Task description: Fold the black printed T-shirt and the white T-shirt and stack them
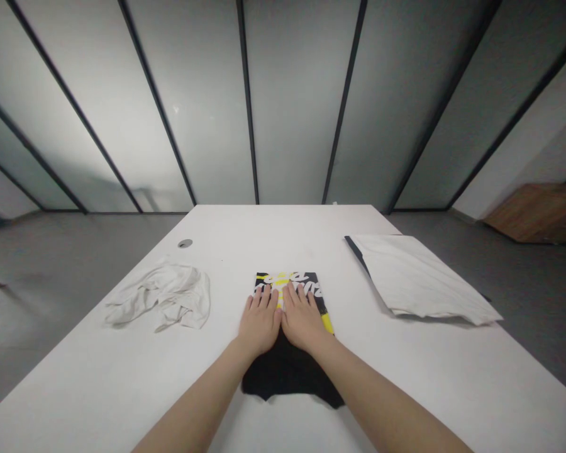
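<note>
A folded black garment with a yellow and white print (290, 371) lies in the middle of the white table (405, 377). My left hand (260, 321) and my right hand (302, 319) rest side by side on top of it, palms down, fingers stretched flat and pointing away from me. Both hands press on the printed part; neither holds anything. The near part of the garment shows plain black between my forearms.
A crumpled white cloth (167, 303) lies to the left of the hands. A neat stack of folded white cloth over a dark piece (415, 280) sits at the right. A small round grommet (185, 243) is at the far left. Glass panels stand behind the table.
</note>
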The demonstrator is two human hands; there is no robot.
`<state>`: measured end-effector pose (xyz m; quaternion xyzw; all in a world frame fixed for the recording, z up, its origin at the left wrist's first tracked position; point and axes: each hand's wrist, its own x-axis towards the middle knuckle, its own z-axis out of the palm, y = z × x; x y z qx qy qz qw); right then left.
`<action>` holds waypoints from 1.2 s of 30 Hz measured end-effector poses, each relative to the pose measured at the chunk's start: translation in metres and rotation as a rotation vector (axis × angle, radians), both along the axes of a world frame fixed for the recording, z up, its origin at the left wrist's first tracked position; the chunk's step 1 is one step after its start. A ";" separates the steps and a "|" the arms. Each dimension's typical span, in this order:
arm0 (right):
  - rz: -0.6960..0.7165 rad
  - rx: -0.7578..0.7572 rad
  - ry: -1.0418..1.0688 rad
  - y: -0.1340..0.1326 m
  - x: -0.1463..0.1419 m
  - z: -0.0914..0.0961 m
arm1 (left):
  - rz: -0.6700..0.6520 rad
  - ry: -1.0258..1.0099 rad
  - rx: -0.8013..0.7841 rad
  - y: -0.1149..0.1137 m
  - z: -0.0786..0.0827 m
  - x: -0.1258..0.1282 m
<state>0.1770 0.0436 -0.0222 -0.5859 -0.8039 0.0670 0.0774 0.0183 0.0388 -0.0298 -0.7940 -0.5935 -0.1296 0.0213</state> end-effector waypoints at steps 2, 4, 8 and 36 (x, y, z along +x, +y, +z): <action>0.013 -0.015 -0.010 -0.001 0.001 -0.005 | -0.019 0.045 -0.061 -0.004 -0.003 0.004; 0.033 -0.018 -0.015 0.001 0.006 -0.006 | -0.008 0.056 -0.067 -0.006 -0.005 0.005; 0.046 -0.019 -0.015 0.001 0.024 -0.004 | -0.001 0.054 -0.066 -0.008 -0.004 0.001; 0.023 -0.118 0.036 -0.030 0.042 0.002 | -0.045 0.043 -0.169 -0.042 0.004 0.014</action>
